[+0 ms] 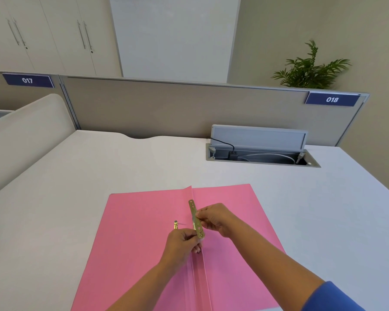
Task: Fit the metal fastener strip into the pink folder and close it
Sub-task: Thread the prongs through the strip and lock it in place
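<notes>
Right grip: the right hand (213, 218) is pinching the flat, gold-coloured metal fastener strip with punched holes (196, 218) at about mid-length, thumb and fingertips closing on its right edge.
Left grip: the left hand (182, 243) is curling closed around the strip's near end, fingers folding inward; a thin gold metal prong (175, 224) is sticking up just beyond its knuckles, and whether the hand is also holding that prong cannot be told.
Strip position: it is lying lengthwise along the centre fold, tilting slightly, its far end pointing away from the person.
Right arm pose: the forearm is reaching in diagonally from the lower right, with a blue sleeve (332, 297) showing at the bottom edge.
Left arm pose: the bare forearm is coming up from the bottom centre, wrist nearly straight, crossing the folder's left leaf.
Folder: the pink card folder (144, 232) is lying open and flat on the white desk (99, 167), its spine crease running towards the person.
Desk fittings: a grey cable tray with its lid raised (259, 144) is sitting at the far right of the desk, with a black cable plugged in.
Writing: the blue label on the left of the beige partition is reading "017" (28, 80); the one on the right is reading "018" (332, 99).
Background: a green potted plant (310, 68) is standing behind the partition.
</notes>
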`<state>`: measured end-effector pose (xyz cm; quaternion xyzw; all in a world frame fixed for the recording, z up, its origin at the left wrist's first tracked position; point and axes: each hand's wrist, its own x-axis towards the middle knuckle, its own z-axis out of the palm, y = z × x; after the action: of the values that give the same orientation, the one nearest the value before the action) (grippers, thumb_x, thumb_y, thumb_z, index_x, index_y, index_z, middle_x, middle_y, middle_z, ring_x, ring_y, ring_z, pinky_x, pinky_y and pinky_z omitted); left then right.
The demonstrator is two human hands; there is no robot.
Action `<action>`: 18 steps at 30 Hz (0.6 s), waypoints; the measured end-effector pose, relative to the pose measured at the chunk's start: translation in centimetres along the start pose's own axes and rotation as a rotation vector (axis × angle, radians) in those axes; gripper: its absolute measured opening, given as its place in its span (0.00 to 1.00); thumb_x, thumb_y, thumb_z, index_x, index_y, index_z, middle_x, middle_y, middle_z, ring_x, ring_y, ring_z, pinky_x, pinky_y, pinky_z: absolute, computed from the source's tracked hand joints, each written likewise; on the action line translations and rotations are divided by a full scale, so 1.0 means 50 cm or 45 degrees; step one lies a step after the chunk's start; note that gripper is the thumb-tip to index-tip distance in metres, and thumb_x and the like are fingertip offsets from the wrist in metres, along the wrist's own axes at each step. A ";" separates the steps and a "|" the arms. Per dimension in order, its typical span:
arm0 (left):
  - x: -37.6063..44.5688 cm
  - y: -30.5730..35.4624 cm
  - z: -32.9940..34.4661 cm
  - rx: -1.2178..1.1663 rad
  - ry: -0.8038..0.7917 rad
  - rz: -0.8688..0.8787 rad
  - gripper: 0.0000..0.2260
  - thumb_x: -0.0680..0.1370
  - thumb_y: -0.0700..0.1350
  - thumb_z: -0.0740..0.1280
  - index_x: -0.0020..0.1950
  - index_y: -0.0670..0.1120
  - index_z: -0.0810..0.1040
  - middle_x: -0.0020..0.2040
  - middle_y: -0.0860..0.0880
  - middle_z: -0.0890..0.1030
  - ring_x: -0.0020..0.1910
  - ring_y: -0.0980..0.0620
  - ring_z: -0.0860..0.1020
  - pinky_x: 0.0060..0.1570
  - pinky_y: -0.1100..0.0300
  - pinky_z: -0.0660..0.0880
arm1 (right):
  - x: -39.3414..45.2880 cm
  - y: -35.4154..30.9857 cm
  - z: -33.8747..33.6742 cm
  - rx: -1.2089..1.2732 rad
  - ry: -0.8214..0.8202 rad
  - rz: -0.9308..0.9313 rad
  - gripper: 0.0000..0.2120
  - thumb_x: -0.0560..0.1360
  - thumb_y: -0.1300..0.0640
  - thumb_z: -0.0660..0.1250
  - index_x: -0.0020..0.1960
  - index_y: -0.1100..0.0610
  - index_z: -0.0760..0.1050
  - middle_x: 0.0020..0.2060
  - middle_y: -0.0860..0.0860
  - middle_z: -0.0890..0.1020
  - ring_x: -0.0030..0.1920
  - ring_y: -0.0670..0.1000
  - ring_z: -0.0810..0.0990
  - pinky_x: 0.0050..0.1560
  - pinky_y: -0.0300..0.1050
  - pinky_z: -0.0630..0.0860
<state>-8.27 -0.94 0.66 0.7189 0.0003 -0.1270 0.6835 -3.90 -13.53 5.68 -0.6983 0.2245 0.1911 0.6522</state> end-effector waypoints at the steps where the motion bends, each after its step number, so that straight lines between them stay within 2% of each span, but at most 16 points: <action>1: 0.000 0.001 0.000 -0.015 0.003 -0.006 0.05 0.73 0.29 0.65 0.41 0.30 0.81 0.29 0.43 0.77 0.22 0.54 0.73 0.25 0.66 0.73 | 0.000 0.000 0.000 0.003 0.000 0.000 0.04 0.74 0.69 0.66 0.42 0.66 0.79 0.31 0.55 0.77 0.27 0.46 0.73 0.25 0.32 0.76; 8: 0.000 0.001 0.002 -0.057 0.005 -0.021 0.05 0.73 0.29 0.65 0.43 0.30 0.80 0.30 0.43 0.77 0.22 0.56 0.72 0.24 0.67 0.73 | -0.001 0.003 0.001 0.002 -0.003 0.000 0.03 0.74 0.69 0.66 0.44 0.67 0.78 0.31 0.55 0.77 0.27 0.46 0.73 0.25 0.32 0.75; 11: 0.001 0.000 0.002 -0.055 0.006 -0.011 0.05 0.73 0.29 0.65 0.43 0.31 0.81 0.30 0.42 0.77 0.22 0.55 0.72 0.25 0.66 0.73 | -0.002 0.003 0.001 0.003 -0.007 -0.004 0.06 0.74 0.69 0.66 0.39 0.64 0.79 0.31 0.55 0.77 0.26 0.46 0.73 0.25 0.32 0.75; 18: 0.003 -0.004 0.002 -0.071 0.009 0.001 0.06 0.73 0.29 0.65 0.42 0.32 0.81 0.29 0.43 0.77 0.21 0.55 0.72 0.24 0.66 0.73 | -0.004 0.007 0.002 -0.005 -0.012 -0.005 0.05 0.74 0.69 0.66 0.40 0.64 0.79 0.31 0.55 0.77 0.27 0.46 0.73 0.26 0.33 0.75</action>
<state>-8.17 -1.07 0.42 0.7001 0.0061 -0.1243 0.7032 -4.24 -13.42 5.48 -0.6991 0.2198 0.1937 0.6523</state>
